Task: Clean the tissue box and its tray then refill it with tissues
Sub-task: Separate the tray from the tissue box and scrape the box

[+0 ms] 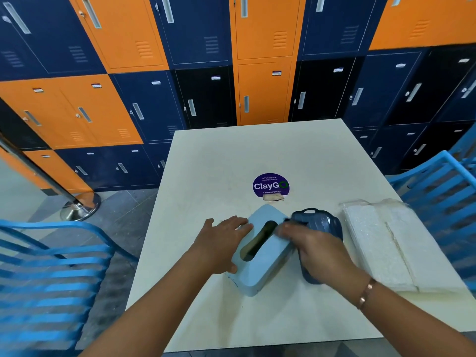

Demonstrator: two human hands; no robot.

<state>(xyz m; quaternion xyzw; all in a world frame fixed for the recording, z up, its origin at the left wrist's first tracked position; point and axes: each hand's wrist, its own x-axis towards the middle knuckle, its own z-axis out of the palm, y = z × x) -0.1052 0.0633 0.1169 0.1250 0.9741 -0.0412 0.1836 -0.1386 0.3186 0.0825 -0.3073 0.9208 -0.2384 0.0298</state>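
Pale blue plastic formed the tissue box (270, 258), which lay slot-up and turned at an angle on the cream table (231, 155), near the front edge. Against the box's left side rested the left hand (221, 243), fingers fairly straight along the wall and thumb at its near corner. The right hand (316, 251) hovered over the box's right edge, its fingertips blurred beside the slot; whether they pinched anything could not be told. Just right of the box, partly under that hand, sat the dark blue tray (322, 221), touching or almost touching the box. Further right of the box lay clear-wrapped tissue packs (386, 251). Beyond the box, a round purple sticker (270, 185) marked the tabletop. Blue slatted chairs stood left (51, 266) and right (443, 191) of the box, and orange and navy lockers (154, 73) rose well behind it
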